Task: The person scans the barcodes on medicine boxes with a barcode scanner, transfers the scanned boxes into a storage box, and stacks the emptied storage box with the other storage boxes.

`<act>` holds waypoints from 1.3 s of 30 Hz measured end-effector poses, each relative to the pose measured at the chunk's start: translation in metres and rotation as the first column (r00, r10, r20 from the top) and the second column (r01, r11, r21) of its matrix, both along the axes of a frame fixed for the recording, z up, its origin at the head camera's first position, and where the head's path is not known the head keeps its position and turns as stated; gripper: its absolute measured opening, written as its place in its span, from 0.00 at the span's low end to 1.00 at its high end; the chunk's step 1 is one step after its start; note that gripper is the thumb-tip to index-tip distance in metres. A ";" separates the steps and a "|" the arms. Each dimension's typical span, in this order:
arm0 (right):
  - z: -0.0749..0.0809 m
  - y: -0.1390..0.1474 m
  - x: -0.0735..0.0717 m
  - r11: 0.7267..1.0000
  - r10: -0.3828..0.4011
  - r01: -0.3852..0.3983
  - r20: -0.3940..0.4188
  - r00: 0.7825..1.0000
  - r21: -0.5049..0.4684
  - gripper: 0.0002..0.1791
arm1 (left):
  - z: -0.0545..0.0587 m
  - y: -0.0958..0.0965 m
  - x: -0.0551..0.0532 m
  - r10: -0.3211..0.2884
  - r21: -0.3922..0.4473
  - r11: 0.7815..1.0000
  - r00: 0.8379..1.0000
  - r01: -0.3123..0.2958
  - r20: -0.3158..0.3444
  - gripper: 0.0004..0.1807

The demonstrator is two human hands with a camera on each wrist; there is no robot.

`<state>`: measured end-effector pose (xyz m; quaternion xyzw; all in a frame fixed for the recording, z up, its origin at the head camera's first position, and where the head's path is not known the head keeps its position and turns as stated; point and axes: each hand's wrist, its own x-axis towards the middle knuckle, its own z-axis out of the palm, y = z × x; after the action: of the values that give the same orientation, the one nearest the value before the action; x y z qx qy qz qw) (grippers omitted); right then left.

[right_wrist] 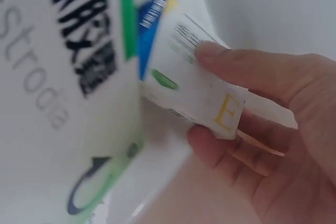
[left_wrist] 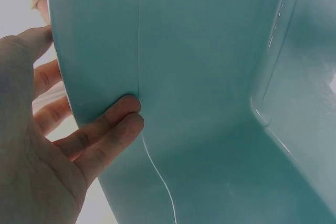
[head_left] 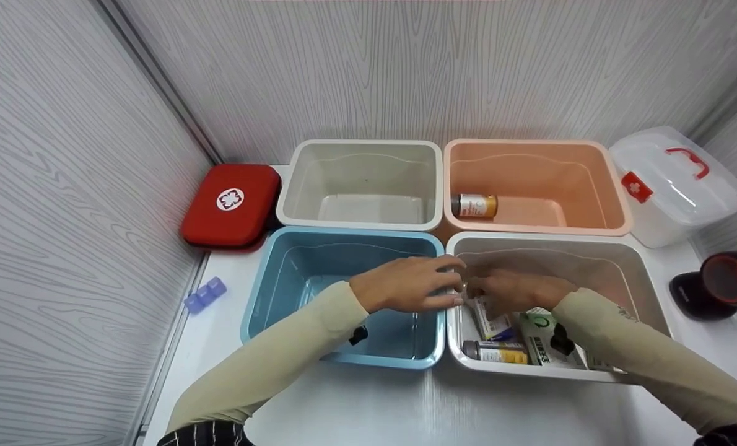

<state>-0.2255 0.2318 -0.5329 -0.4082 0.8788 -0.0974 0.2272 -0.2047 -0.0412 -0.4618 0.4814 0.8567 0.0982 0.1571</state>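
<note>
My right hand (head_left: 520, 291) reaches into the white bin (head_left: 622, 266). In the right wrist view that hand (right_wrist: 278, 124) pinches a white medicine box (right_wrist: 194, 72) with a yellow letter E, thumb above and fingers below. A larger white-and-green medicine box (right_wrist: 68, 108) fills the left of that view. Beside these boxes in the bin lies a dark-capped bottle (head_left: 498, 352). My left hand (head_left: 409, 285) is at the right rim of the blue bin (head_left: 282, 279). As the left wrist view shows, its loosely extended fingers straddle the bin's wall (left_wrist: 194, 51), two of them inside.
Behind stand a grey bin (head_left: 368, 179) and an orange bin (head_left: 542, 176) with a bottle (head_left: 477, 205) inside. A red case (head_left: 232, 214) and a purple pill organizer (head_left: 205, 295) lie left. A clear first-aid box (head_left: 672, 192) and a black device (head_left: 721, 282) stand right.
</note>
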 end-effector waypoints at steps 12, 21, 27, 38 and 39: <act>0.049 0.029 0.002 0.952 -0.110 0.109 0.013 0.994 -0.285 0.16 | -0.002 -0.001 -0.002 -0.024 0.022 0.999 1.000 0.024 -0.002 0.26; 0.086 0.062 0.013 0.847 -0.276 0.271 0.057 0.959 -0.457 0.21 | -0.003 0.001 -0.002 -0.003 -0.005 1.000 1.000 0.003 0.014 0.27; 0.096 0.085 0.019 0.812 -0.351 0.305 0.002 0.936 -0.498 0.28 | -0.002 0.000 -0.002 -0.016 -0.005 1.000 1.000 0.016 0.005 0.27; 0.096 0.118 0.027 0.770 -0.462 0.397 -0.008 0.887 -0.499 0.25 | -0.001 0.000 -0.002 -0.007 -0.015 1.000 1.000 0.007 0.017 0.28; 0.096 0.121 0.028 0.758 -0.478 0.412 -0.002 0.878 -0.505 0.25 | -0.001 0.000 -0.002 -0.009 -0.013 1.000 1.000 0.009 0.014 0.27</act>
<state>-0.1979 0.3532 -0.4370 -0.2366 0.9093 -0.3412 0.0283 -0.2064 -0.0412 -0.4630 0.4834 0.8541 0.0952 0.1667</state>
